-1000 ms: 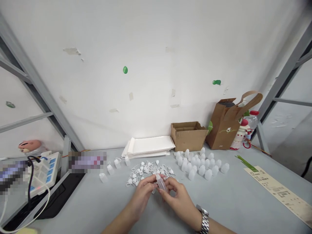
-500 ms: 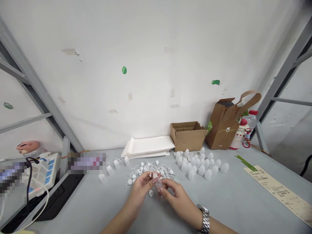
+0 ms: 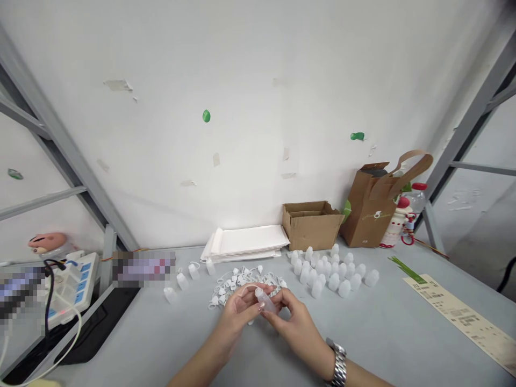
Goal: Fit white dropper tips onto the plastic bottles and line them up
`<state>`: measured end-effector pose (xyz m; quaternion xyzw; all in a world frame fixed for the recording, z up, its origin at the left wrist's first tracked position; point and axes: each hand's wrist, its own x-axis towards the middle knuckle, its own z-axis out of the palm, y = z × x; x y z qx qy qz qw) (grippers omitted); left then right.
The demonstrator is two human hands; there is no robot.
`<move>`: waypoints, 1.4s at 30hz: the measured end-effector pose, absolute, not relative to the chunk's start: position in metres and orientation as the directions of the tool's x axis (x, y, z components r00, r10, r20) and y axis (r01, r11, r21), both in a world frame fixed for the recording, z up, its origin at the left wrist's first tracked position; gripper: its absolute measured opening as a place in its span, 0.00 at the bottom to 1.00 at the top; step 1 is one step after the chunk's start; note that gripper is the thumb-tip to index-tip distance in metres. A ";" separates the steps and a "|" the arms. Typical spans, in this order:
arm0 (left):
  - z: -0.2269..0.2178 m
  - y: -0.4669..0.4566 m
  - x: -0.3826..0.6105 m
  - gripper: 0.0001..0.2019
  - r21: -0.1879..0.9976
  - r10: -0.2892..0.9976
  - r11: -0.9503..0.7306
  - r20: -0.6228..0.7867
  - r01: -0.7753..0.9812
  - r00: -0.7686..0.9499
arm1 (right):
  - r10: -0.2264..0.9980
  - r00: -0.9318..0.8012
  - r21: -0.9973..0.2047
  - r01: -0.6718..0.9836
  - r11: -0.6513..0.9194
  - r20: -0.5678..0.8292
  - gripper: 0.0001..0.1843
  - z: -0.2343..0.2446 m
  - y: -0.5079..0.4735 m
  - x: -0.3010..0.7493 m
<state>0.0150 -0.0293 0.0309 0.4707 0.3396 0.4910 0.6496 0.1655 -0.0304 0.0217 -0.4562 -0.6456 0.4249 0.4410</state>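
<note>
Both hands are raised over the grey table at the middle of the view. A small translucent plastic dropper bottle (image 3: pixel 265 301) lies tilted between them, its narrow end pointing up and to the left. My right hand (image 3: pixel 291 321) pinches its body, and my left hand (image 3: pixel 239 312) holds it from the other side with curled fingers. Just behind my hands lies a heap of small white tethered caps (image 3: pixel 242 280). A white piece shows under my left hand, partly hidden.
Several white plastic bottles (image 3: pixel 328 275) stand grouped to the right, and a few more (image 3: pixel 182 280) stand left of the caps. Behind are stacked white sheets (image 3: pixel 244 242), a cardboard box (image 3: pixel 310 227) and a brown paper bag (image 3: pixel 366 212). A printed paper strip (image 3: pixel 459 317) lies right.
My hands have closed in around the bottle and it sits more fully between my fingers. The white piece lying on the table earlier is now mostly hidden under my left hand.
</note>
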 end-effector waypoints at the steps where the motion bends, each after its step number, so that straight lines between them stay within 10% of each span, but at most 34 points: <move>1: 0.031 -0.029 0.015 0.12 0.947 0.958 0.066 0.028 -0.313 0.286 | 0.963 -0.191 -0.945 0.229 0.234 0.192 0.09 0.021 -0.031 0.165; 26: 0.035 -0.032 0.024 0.11 0.944 0.970 0.159 -0.096 -0.290 0.222 | 0.733 -0.217 -0.431 0.689 0.582 0.644 0.07 0.003 -0.033 0.168; 42: 0.035 -0.034 0.021 0.16 0.928 0.954 0.186 -0.092 -0.322 0.285 | 0.777 -0.207 -0.501 0.661 0.559 0.594 0.07 0.009 -0.037 0.167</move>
